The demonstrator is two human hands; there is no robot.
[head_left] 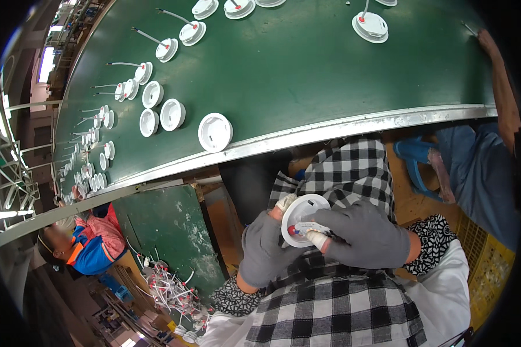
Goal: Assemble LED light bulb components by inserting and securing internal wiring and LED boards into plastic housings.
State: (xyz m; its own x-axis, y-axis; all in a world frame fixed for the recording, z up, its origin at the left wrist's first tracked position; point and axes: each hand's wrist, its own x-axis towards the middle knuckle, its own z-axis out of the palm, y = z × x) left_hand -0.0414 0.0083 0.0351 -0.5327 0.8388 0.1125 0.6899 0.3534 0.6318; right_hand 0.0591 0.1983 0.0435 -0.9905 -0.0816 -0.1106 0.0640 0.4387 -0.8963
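Note:
Over my lap, my left hand (pixel 261 247) in a grey glove is closed round the rim of a white round lamp housing (pixel 295 213), its open hollow side facing up. My gloved right hand (pixel 362 234) reaches in from the other side. Its thumb and fingers pinch a small white rectangular module (pixel 312 226), printed on top, which lies at the housing's mouth. A red round piece (pixel 292 229) shows at the module's left end. Pale wrapping covers the thumb tips of both hands. The inside of the housing is partly hidden by my right fingers.
A green conveyor table (pixel 307 75) with a metal edge (pixel 353 123) runs ahead, bearing several white housings (pixel 215 132) and wired lamps (pixel 370 26). Wired parts (pixel 171 292) are heaped on a green side table (pixel 156 228). A co-worker's arm (pixel 501 87) reaches over at right; another person sits left. A yellow crate (pixel 483 260) stands right.

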